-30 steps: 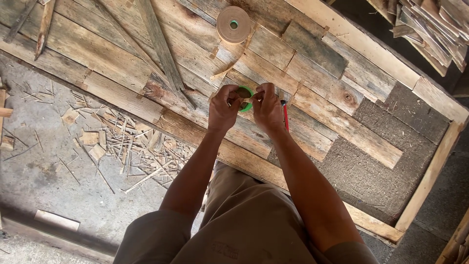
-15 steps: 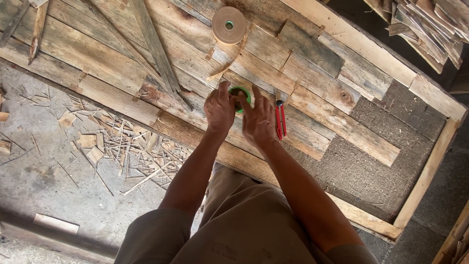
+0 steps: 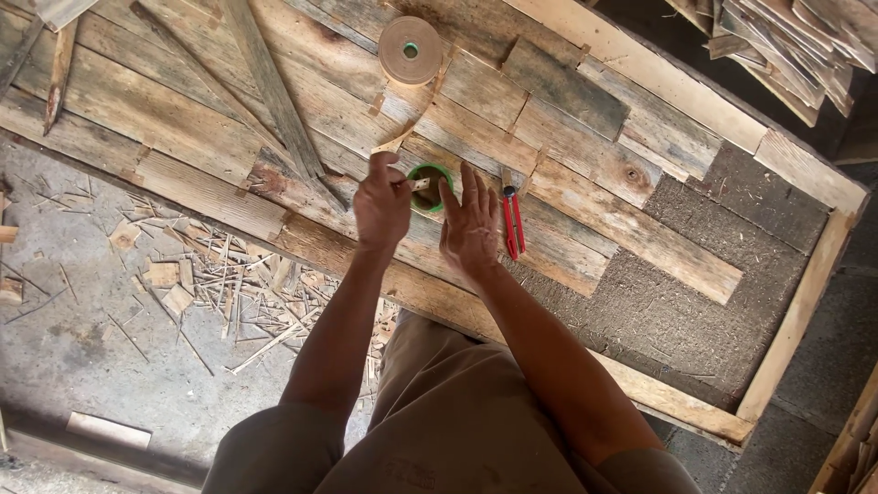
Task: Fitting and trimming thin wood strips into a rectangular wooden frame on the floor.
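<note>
Left hand [image 3: 382,203] half-curled, fingertips pinching a small wooden piece [image 3: 420,184] over the green ring [image 3: 430,187]. Right hand [image 3: 469,222] spread flat, fingers extended beside the ring on the plank bench [image 3: 585,155]. Beyond: red-handled cutter [image 3: 513,222], tape roll [image 3: 410,49].

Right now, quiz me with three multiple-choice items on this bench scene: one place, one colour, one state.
1. Where does the red cutter lie?
A. on the floor
B. on the wood panel, beside the right hand
C. on the tan tape roll

2. What colour is the small ring between the hands?
A. green
B. blue
C. white

3. How is the right hand?
A. fist
B. fingers spread open
C. gripping the cutter

Answers: 1 B, it rests on the boards right of that hand. 2 A, its rim shows green. 3 B, the fingers fan out; the left hand pinches at the ring.
</note>
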